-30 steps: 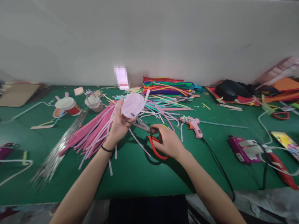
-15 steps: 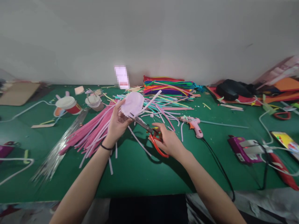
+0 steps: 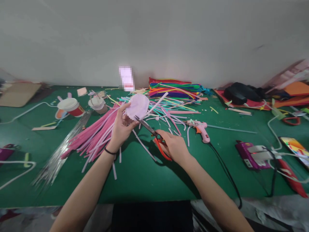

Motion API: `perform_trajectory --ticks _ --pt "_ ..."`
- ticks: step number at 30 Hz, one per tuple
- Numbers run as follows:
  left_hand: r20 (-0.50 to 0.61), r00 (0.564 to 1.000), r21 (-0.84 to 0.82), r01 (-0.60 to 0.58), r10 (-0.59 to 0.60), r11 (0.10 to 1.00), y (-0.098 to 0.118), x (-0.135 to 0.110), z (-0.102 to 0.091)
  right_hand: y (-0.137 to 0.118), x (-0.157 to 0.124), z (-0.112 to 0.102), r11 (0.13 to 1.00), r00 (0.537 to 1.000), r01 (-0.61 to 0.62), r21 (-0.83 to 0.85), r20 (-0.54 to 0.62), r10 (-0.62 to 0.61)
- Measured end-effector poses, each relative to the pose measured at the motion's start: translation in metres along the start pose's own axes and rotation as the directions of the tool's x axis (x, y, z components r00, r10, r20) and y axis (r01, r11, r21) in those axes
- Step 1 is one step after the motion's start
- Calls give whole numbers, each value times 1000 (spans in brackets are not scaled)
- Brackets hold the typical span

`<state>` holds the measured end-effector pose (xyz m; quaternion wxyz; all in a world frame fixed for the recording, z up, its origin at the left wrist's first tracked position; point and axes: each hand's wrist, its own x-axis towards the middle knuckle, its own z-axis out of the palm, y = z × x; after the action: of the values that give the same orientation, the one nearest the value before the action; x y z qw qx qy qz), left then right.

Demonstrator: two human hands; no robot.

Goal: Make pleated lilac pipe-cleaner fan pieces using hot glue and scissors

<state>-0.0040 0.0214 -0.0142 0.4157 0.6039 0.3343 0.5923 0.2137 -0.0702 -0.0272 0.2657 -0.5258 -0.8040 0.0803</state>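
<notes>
A pale lilac round piece (image 3: 138, 106) with a ragged lower edge is pinched in my left hand (image 3: 122, 124), held up over the table. My right hand (image 3: 175, 146) grips orange-handled scissors (image 3: 159, 146), fingers in the loops. The scissor blades point up and left, their tips at the lower edge of the lilac piece; they look nearly closed. Below and left of my left hand lies a spread bundle of pink and lilac pipe cleaners (image 3: 96, 137). More pipe cleaners in mint and lilac (image 3: 169, 108) lie behind the lilac piece.
A pink glue gun (image 3: 201, 129) with a black cord lies right of my right hand. Silver wires (image 3: 61, 154), a paper cup (image 3: 71, 108) and a second cup (image 3: 98, 104) are at left. Bright pipe cleaners (image 3: 173, 88) lie by the wall. A purple power block (image 3: 252, 154) sits at right.
The right-hand fingers and orange handles have drawn closer together, and the scissor blades have closed slightly. The left hand and the lilac piece have hardly moved.
</notes>
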Motion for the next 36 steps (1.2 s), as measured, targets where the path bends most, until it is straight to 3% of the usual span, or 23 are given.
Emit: perform_trajectory --ticks 3,9,13,23,36 --pt "17 999 31 -35 35 999 -3 1 -1 -2 1 2 997 998 -54 -52 -27 53" --pt "73 984 120 -170 162 978 -15 7 -7 4 5 1 993 990 -114 1 82 114" --pt "85 982 130 -178 168 975 -17 7 -9 10 7 4 993 988 -111 -50 101 115" --pt "79 985 119 -165 156 979 -10 6 -6 8 3 12 996 998 46 -73 45 -43" --pt "95 989 78 -123 115 989 -16 7 -8 7 6 15 995 1000 -18 -96 -20 16"
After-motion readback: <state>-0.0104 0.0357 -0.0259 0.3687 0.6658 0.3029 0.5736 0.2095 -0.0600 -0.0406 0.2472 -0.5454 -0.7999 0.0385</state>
